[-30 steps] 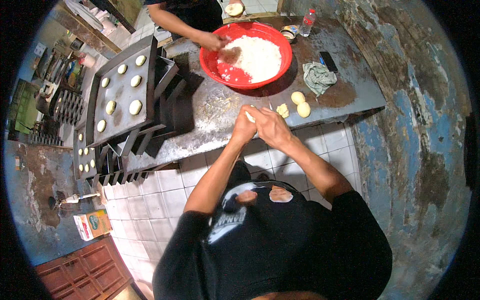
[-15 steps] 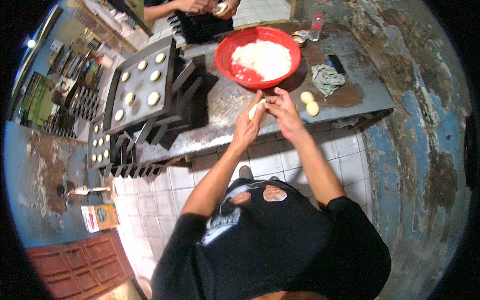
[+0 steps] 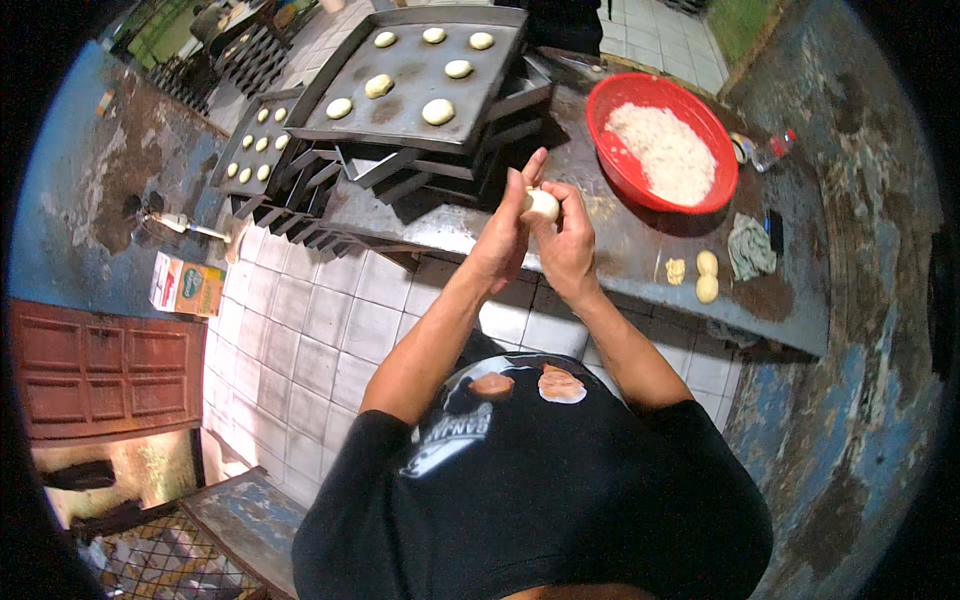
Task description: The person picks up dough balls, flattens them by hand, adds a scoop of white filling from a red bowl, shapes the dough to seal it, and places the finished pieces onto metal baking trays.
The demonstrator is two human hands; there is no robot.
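Observation:
A smooth pale dough ball (image 3: 541,206) sits between my two hands, held above the table's front edge. My left hand (image 3: 505,238) is cupped against its left side, with the fingers pointing up and away. From the right, the fingers of my right hand (image 3: 568,238) curl round the ball. To the right on the table lie two dough balls (image 3: 707,276) touching each other, and a small, rough yellowish lump (image 3: 675,271) beside them. Ahead on the left, a dark metal baking tray (image 3: 400,120) carries several spaced dough rounds (image 3: 437,111).
A red basin (image 3: 725,165) of white, crumbly mixture stands on the worn metal table (image 3: 450,232). Near it are a crumpled cloth (image 3: 751,248) and a plastic bottle (image 3: 772,152). More trays are stacked under the front one, and a smaller filled tray (image 3: 262,140) lies farther left.
The view has turned left, toward the trays. My hands have moved left relative to the basin, and the dough between them shows as a rounder ball. The small lump is now visible.

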